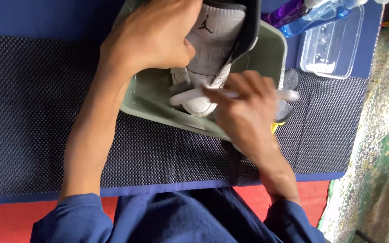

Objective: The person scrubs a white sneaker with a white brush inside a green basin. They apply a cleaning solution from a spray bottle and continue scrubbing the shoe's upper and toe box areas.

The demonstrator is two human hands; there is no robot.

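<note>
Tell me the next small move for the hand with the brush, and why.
Probably draw the white brush back across the toe of the white shoe. The right hand holds it across the toe, while the left hand steadies the shoe inside the green basin.

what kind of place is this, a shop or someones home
Probably a home floor set up for shoe cleaning: a patterned rug at one side, a dark grip mat laid out, a white sneaker held over a green basin, and cleaner bottles nearby.
</note>
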